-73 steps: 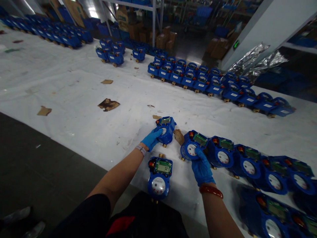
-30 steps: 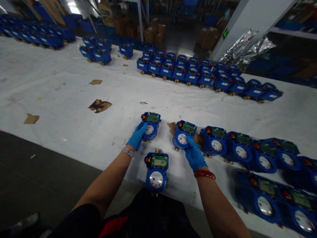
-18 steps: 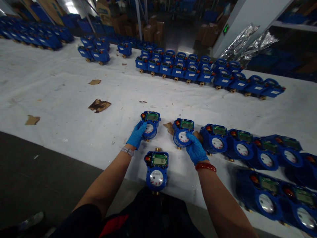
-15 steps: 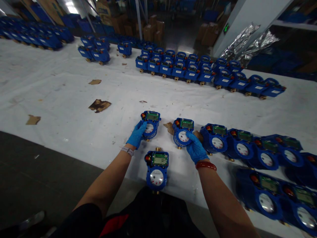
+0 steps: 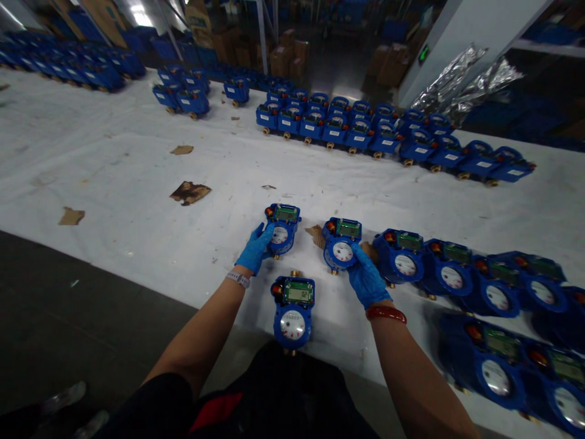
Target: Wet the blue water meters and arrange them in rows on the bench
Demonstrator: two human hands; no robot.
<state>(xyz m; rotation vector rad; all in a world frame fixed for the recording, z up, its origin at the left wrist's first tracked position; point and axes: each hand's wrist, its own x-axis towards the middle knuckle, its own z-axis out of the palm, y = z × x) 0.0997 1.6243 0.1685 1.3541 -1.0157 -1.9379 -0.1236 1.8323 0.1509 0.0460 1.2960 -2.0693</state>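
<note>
My left hand (image 5: 255,247), in a blue glove, grips the left side of a blue water meter (image 5: 282,230) with a round white dial and a green display board. On the right, my gloved right hand (image 5: 367,277) holds another water meter (image 5: 340,245) by its lower right side, fingers at the dial's edge. Both meters are upright on the white-covered table. Between my forearms, close to the table's front edge, a third water meter (image 5: 293,314) lies face up with digits on its lit display. Fingertips behind the housings are hidden.
A row of water meters (image 5: 452,276) extends to the right, with more meters (image 5: 498,372) nearer me. Double rows of meters (image 5: 336,131) line the table's far side. Cardboard scraps (image 5: 190,192) lie at left on the white table cover (image 5: 137,183). A pillar (image 5: 470,36) stands behind.
The whole view has shifted slightly, so everything appears a little farther right. Both hands keep their hold on the same two meters, which show no clear movement on the table.
</note>
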